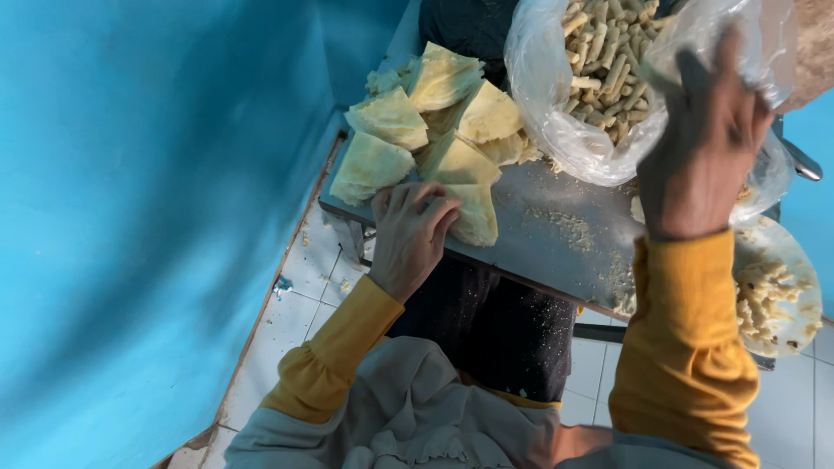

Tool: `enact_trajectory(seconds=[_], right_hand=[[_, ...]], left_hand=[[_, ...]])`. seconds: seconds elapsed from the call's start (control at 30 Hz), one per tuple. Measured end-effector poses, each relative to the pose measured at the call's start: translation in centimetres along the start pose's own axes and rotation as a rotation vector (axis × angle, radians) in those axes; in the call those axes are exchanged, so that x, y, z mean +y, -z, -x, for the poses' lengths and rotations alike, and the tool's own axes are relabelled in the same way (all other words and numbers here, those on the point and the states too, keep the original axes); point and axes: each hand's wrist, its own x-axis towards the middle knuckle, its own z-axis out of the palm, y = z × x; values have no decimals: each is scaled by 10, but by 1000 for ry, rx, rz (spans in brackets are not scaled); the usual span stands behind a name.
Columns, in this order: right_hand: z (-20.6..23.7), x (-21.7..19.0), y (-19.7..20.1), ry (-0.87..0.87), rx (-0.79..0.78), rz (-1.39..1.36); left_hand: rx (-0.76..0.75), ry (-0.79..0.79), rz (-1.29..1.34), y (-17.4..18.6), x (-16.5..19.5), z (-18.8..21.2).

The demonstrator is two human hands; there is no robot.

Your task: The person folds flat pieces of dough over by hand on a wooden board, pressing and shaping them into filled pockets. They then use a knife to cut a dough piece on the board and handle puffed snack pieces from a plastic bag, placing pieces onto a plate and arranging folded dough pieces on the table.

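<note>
The left hand (408,234) is resting on a pale yellow folded triangular wrapper (473,213) at the near edge of the grey metal tabletop (556,230), fingers curled down onto it and pressing rather than really gripping, though the fingertips are covering part of the sheet so it's hard to say if anything is pinched underneath. That piece is sitting at the front of a loose pile of similar yellow triangles (434,113) stacked toward the far left corner of the table, overlapping each other, so counting them isn't really possible. The right hand (704,148) is raised and seen from the back, grasping the rim of a clear plastic bag (565,113) full of short tan stick-shaped snacks (608,61); the fingers are disappearing into the crinkled plastic, so the exact grip is partly hidden. The bag's top is running out of the picture. Crumbs are scattered over the tabletop between the two hands. Just beyond the right wrist, a round plate of pale crumbly filling (773,295) is peeking out, mostly blocked by the mustard yellow sleeve (686,347). A bright blue wall (156,217) is filling the left side, with white floor tiles (295,287) showing below the table edge. The dark area under the table is too shadowed to read.
</note>
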Motion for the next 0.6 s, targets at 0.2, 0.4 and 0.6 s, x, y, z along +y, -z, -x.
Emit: enact_trajectory(seconds=[0.2, 0.4, 0.6], right_hand=[[44, -103, -18, -125, -210, -945], [80, -120, -44, -610, -414, -957], [91, -86, -67, -991, -350, -1724]], left_hand=[[60, 3, -4, -12, 0, -13], [50, 7, 140, -26, -1, -3], [-16, -192, -55, -28, -6, 2]])
